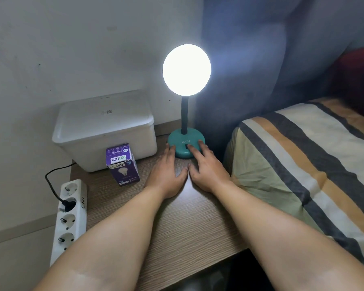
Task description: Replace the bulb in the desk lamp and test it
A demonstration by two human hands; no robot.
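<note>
The desk lamp stands at the back of the wooden table (177, 223) on a teal base (182, 138) with a black flexible neck (185, 114). Its round bulb (186, 69) glows bright white. My left hand (167, 173) lies flat on the table, fingertips touching the base's left edge. My right hand (206, 166) also lies flat, with a fingertip on the black switch (186, 146) at the base's front. Neither hand holds anything. A purple bulb box (122, 164) stands upright to the left of my left hand.
A white lidded plastic bin (105, 131) sits at the table's back left against the wall. A white power strip (69, 219) with a black plug in it lies along the left edge. A striped pillow (303, 164) lies right of the table.
</note>
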